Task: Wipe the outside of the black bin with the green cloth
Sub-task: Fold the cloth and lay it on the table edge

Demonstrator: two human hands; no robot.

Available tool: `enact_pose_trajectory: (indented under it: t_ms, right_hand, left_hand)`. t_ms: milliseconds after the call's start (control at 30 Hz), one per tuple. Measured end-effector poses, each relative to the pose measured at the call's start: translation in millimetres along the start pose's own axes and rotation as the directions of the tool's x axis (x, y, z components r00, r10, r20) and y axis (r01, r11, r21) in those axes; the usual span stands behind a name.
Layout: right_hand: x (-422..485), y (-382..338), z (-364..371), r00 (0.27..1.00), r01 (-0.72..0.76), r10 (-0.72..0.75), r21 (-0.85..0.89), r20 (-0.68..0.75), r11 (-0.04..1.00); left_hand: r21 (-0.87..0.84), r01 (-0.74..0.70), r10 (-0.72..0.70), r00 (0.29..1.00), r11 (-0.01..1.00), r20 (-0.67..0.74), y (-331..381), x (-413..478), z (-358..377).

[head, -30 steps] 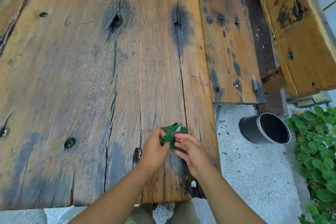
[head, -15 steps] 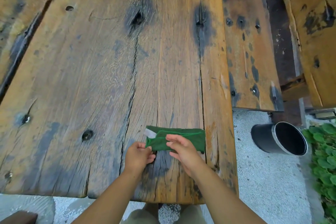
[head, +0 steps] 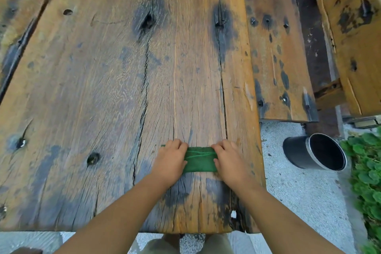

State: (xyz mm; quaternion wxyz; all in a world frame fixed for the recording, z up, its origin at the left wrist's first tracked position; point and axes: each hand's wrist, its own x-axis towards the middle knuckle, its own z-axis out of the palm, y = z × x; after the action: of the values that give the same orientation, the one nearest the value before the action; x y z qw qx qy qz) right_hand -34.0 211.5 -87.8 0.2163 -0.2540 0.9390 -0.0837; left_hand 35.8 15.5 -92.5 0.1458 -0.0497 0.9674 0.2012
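Table: one weathered wooden table [head: 103,88] is filling most of the view, its planks cracked and stained dark in patches.
Left hand: one left hand [head: 170,161] is lying knuckles up on the left end of the cloth, its fingers curled over the cloth's far edge and pressing it to the wood.
Green cloth: one green cloth [head: 200,160] is lying folded into a flat band near the table's near edge, stretching between the two hands, with only its middle showing.
Right hand: one right hand [head: 228,160] is lying knuckles up on the right end of the cloth, fingers bent over the far edge the same way; whether either hand is pinching the fabric or only pressing on it cannot be told.
Bench: one wooden bench [head: 278,57] is standing to the right of the table.
Black bin: one black bin [head: 296,151] is lying on its side on the pale gravel ground [head: 299,202] right of the table, its open mouth facing right, well apart from both hands.
Plants: green leafy plants [head: 367,171] are growing along the right edge, just beside the bin's mouth.
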Motion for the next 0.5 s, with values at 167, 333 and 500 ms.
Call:
enact_pose_trajectory:
  t_ms: [167,333,500]
  right_hand:
    - [-1,4,1,1.000,0.019,-0.018,0.042,-0.024,0.999]
    - [-10,3,-1,0.993,0.094,-0.091,0.046,-0.072,0.994]
    - [-26,4,-2,0.969,0.168,-0.143,0.110,-0.201,0.980]
  left_hand:
    - [0.212,-0.038,0.038,0.999,0.976,0.007,2,-1,3]
    - [0.191,-0.076,0.082,0.996,0.979,-0.020,0,-12,1]
    - [0.178,-0.169,0.181,0.982,0.969,-0.056,0,-28,0]
